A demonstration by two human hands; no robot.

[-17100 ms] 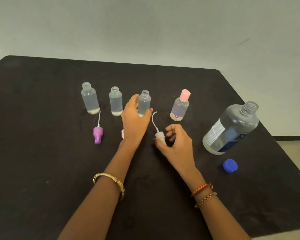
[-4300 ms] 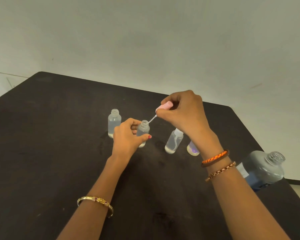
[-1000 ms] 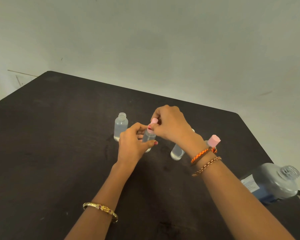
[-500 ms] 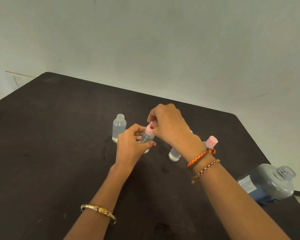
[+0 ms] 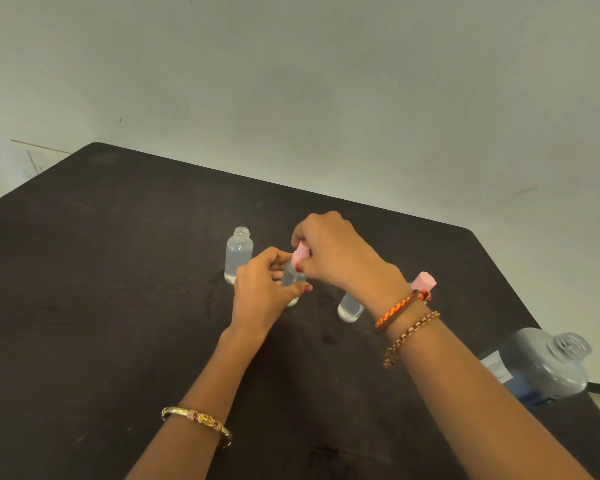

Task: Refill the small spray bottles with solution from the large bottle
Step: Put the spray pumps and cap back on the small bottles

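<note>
My left hand [image 5: 262,292] grips the bottle [image 5: 291,279], right hand [image 5: 333,251] pinches its pink cap [image 5: 300,252]. Big bottle [image 5: 548,367] sits near the table [image 5: 84,271] edge.

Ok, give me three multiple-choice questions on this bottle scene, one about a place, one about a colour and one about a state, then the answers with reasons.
1. Where is the large bottle?
A. near the table's right edge
B. between the hands
C. at the table's left end

2. What colour is the spray top under the right hand?
A. blue
B. pink
C. green

3. What state is the small bottle left of the hands in?
A. capped
B. lying down
C. upright, neck open

Answers:
1 A: it shows beyond the right forearm, at the edge.
2 B: pink shows between the fingers, above the bottle that the left hand holds.
3 C: its threaded neck is bare.
</note>
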